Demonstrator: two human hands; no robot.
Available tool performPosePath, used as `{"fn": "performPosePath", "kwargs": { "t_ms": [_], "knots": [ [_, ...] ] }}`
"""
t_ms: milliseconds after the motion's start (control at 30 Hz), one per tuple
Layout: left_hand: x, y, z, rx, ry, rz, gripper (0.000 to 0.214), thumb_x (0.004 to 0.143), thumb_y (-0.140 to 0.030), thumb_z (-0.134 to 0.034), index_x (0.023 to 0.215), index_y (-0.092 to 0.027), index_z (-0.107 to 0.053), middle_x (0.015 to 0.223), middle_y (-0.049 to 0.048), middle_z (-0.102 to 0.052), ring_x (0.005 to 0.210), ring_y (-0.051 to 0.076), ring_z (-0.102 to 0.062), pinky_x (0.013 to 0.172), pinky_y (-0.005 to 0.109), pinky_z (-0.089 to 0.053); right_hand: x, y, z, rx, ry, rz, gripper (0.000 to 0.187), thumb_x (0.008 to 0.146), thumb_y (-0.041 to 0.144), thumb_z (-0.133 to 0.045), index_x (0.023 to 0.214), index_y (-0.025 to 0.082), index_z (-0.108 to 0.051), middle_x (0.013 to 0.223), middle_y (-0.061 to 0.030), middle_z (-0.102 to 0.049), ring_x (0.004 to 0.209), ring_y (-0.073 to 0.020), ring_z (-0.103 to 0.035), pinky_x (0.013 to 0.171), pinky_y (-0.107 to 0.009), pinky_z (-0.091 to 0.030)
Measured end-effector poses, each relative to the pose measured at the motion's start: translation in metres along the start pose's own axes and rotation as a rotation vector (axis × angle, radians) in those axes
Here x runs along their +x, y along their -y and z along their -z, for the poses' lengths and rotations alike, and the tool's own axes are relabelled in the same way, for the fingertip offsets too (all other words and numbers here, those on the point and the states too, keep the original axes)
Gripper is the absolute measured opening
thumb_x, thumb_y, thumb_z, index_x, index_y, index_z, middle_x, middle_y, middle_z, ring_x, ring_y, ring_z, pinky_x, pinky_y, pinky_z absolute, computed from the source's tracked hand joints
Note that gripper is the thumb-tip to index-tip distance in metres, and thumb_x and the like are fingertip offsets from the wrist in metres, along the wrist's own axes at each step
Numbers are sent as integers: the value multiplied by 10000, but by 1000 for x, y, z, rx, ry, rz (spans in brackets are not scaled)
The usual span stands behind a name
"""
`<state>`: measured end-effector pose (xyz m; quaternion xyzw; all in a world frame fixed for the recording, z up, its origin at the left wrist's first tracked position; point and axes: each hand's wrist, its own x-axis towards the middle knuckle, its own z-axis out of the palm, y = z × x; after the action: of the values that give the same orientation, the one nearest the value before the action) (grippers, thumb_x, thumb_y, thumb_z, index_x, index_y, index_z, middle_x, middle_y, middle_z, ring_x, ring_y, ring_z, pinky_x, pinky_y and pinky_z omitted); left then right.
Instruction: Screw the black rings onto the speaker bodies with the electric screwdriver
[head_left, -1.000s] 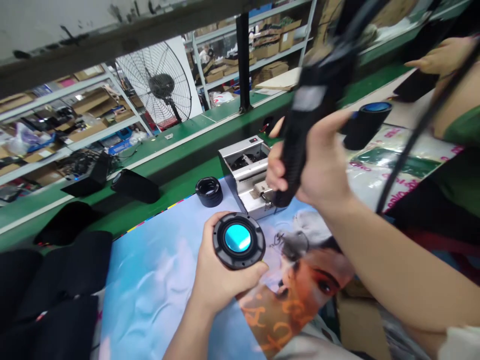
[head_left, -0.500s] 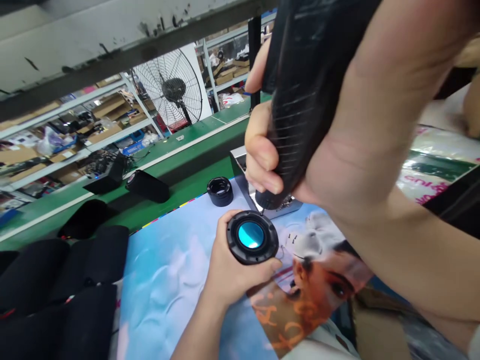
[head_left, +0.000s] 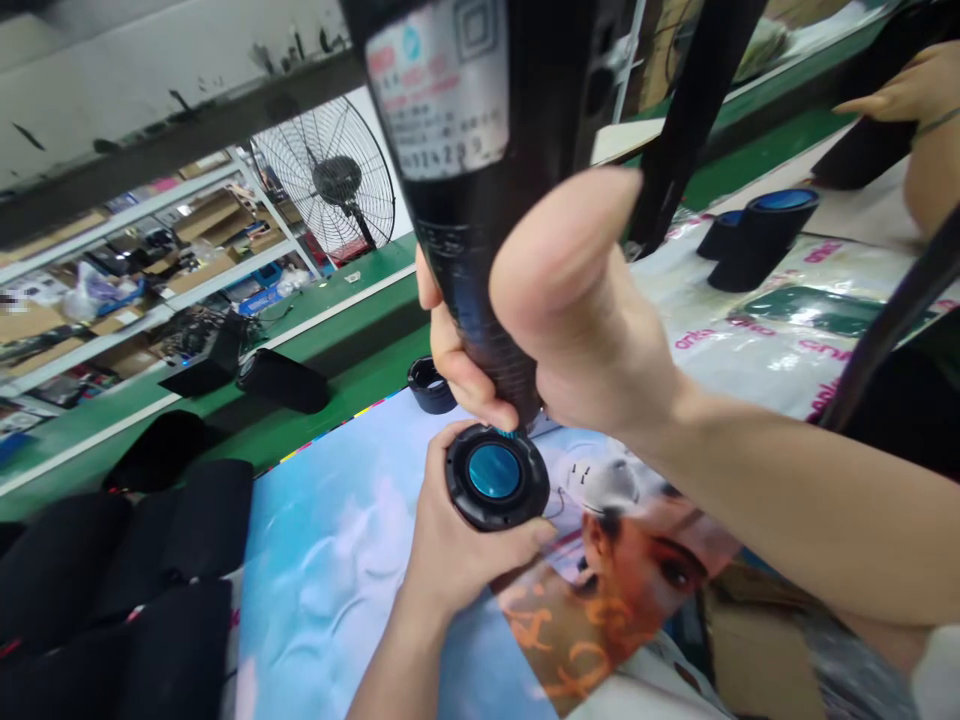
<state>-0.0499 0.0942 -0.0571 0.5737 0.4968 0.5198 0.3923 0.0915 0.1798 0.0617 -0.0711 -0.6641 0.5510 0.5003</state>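
Note:
My left hand (head_left: 461, 565) is wrapped round a round black speaker (head_left: 495, 472), its end with a shiny blue disc facing up at me. An electric screwdriver (head_left: 480, 270), black with a printed label, is gripped in my right hand (head_left: 577, 320). Its lower end points down at the far rim of the speaker. The tip is hidden behind my fingers and the rim, so contact cannot be made out. Just beyond, a black ring-shaped part (head_left: 429, 388) lies on the printed sheet (head_left: 337, 570), partly covered by my right fingers.
Several black fabric-covered cylinders (head_left: 187, 520) lie at the left. Across the green bench (head_left: 360, 350) stand a fan (head_left: 336, 180) and loaded shelves. To the right, blue-ended black cylinders (head_left: 772, 230) rest on plastic wrapping near another person's hand (head_left: 922, 95). A black post (head_left: 697, 120) rises there.
My right hand has swung left with the screwdriver and turned, so the label and my thumb now show. The screwdriver's lower end sits closer over the rim. The speaker stays in my left hand.

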Motion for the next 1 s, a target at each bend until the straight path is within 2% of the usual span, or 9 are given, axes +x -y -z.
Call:
{"fn": "performPosePath", "kwargs": {
  "t_ms": [67,133,267,367,533,633,733,867,1000],
  "knots": [
    [0,1,1,5,0,-6,857,570,-453,-1019,1266,-232,-570,1218,59,-738,1090,271,-733,967,394,-572,0,4,3,72,61,52,260,1022,409,-596,1209,252,-685,610,52,-504,446,-107,-468,422,-224,-401],
    [1,1,2,6,4,-2,853,580,-441,-1012,1275,-233,-564,1200,58,-749,1075,272,-744,960,395,-576,-2,9,9,76,11,51,143,1035,383,-620,1076,248,-641,608,62,-526,428,-109,-475,436,-234,-445],
    [0,3,2,-15,3,22,837,571,-383,-1003,1267,-233,-562,1194,57,-759,1074,279,-753,968,401,-574,-9,0,32,-14,-391,203,480,893,666,-775,902,236,-564,548,63,-490,378,-128,-431,332,-275,-374],
    [-1,6,2,-39,-1,50,876,547,-379,-1011,1282,-239,-554,1214,58,-754,1094,284,-748,979,400,-567,-15,-27,51,-80,-542,194,584,780,710,-864,842,224,-545,521,49,-493,361,-135,-442,289,-274,-326],
    [-1,8,3,-44,-15,74,910,526,-405,-1023,1286,-243,-551,1233,66,-745,1119,294,-736,1003,406,-549,-23,-62,64,-64,-565,109,628,747,743,-870,848,233,-518,506,63,-504,332,-118,-439,283,-239,-327],
    [1,6,3,-74,3,92,934,503,-432,-1036,1272,-239,-542,1212,71,-745,1100,299,-736,982,409,-559,-30,-65,64,-41,-522,6,647,722,763,-875,851,244,-511,504,61,-522,321,-123,-446,280,-239,-337],
    [3,3,2,-90,13,122,1019,412,-433,-1065,1259,-239,-532,1205,74,-740,1105,310,-727,979,414,-560,-35,-56,64,-22,-494,-64,641,718,759,-880,822,245,-511,497,47,-538,307,-134,-447,275,-255,-340],
    [5,1,4,-57,28,149,1098,325,-351,-1073,1260,-241,-507,1199,73,-735,1124,324,-717,998,434,-554,-30,-39,61,-29,-592,105,653,694,789,-880,829,243,-549,531,40,-549,345,-139,-471,303,-290,-357],
    [4,-3,6,-41,70,147,1000,436,-298,-1030,1278,-246,-493,1222,76,-730,1140,313,-721,1018,444,-547,-23,-43,56,-108,-611,171,622,741,765,-867,836,243,-543,526,42,-535,347,-128,-458,306,-275,-314]
  ]
}}
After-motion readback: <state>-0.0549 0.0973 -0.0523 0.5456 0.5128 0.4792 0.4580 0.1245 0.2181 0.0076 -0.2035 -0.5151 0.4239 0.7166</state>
